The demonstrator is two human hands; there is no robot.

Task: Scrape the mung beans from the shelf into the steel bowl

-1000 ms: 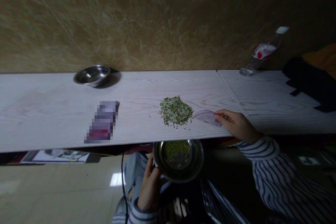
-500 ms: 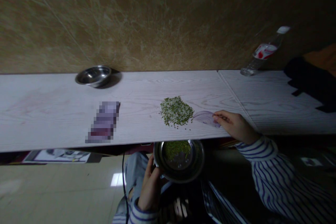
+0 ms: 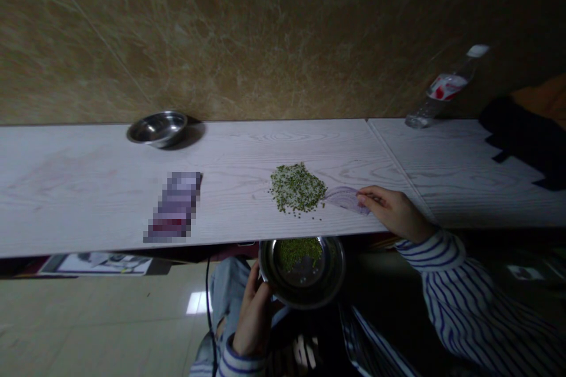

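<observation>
My left hand [image 3: 255,312] grips the left rim of a steel bowl [image 3: 329,291], held just under the table's front edge. Green beans [image 3: 298,253] lie inside that bowl, towards its far side. On the table above it, more small green beans [image 3: 297,187] are spread in a loose patch, with a few strays near the edge. My right hand [image 3: 391,206] pinches a clear, purplish protractor [image 3: 342,198] between thumb and fingers. The protractor lies low over the tabletop, and its left tip reaches the right side of the bean patch.
A second steel bowl [image 3: 158,129] stands at the back left of the white wood-grain table [image 3: 234,188]. In front of it lies a blurred-out flat object [image 3: 174,206]. A plastic bottle [image 3: 446,87] and dark cloth [image 3: 526,141] are at the right. A marbled wall [image 3: 265,35] rises behind.
My right hand and the protractor have shifted very slightly left. The bean patch and the held bowl look almost the same.
</observation>
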